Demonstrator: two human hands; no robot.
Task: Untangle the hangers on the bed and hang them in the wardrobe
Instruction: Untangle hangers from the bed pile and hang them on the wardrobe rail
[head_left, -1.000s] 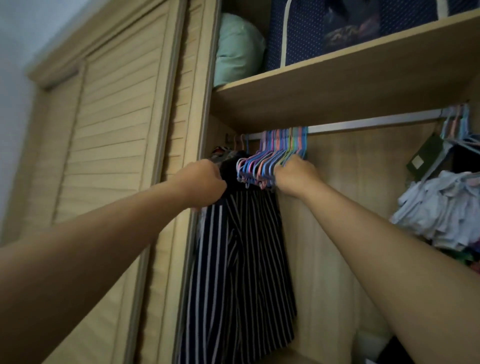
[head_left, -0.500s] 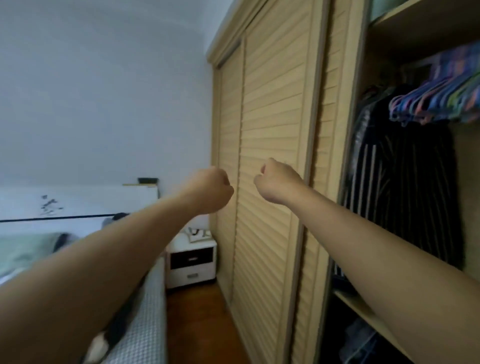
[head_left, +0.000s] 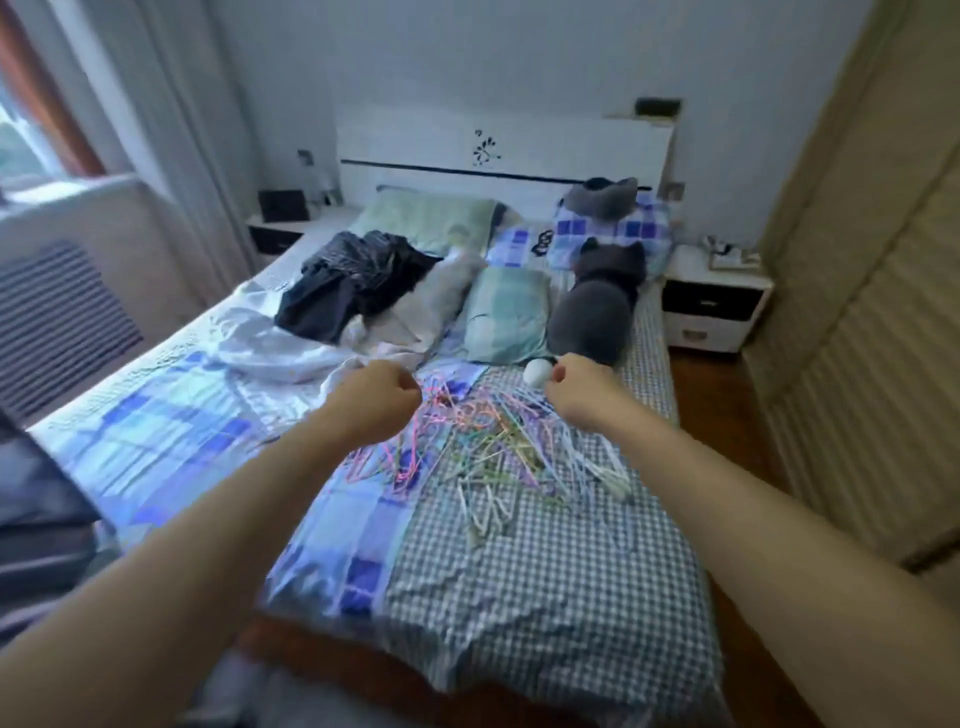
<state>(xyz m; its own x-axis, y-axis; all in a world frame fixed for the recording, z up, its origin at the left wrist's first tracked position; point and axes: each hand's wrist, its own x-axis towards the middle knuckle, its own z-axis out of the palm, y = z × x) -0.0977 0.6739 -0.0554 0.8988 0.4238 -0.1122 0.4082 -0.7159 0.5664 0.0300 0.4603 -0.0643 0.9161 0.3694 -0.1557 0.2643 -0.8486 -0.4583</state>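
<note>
A tangled pile of thin coloured hangers (head_left: 483, 452), pink, green, white and blue, lies on the checked sheet of the bed (head_left: 561, 582). My left hand (head_left: 376, 397) hovers as a closed fist over the pile's left edge, holding nothing. My right hand (head_left: 579, 392) is also a closed fist above the pile's far right side, empty as far as I can see. The wardrobe's slatted door (head_left: 872, 322) runs along the right edge of the view; its open part is out of sight.
A grey cat-shaped plush (head_left: 597, 306) lies at the bed's right side next to pillows (head_left: 506, 317). Dark clothes (head_left: 353, 280) and white bedding are heaped at the left. A white nightstand (head_left: 711, 301) stands between bed and wardrobe. Wooden floor runs along the right.
The view has swung from the wardrobe rail, where both hands touched hung hangers, round to the bed. Both hands now hover as fists over the tangled pile.
</note>
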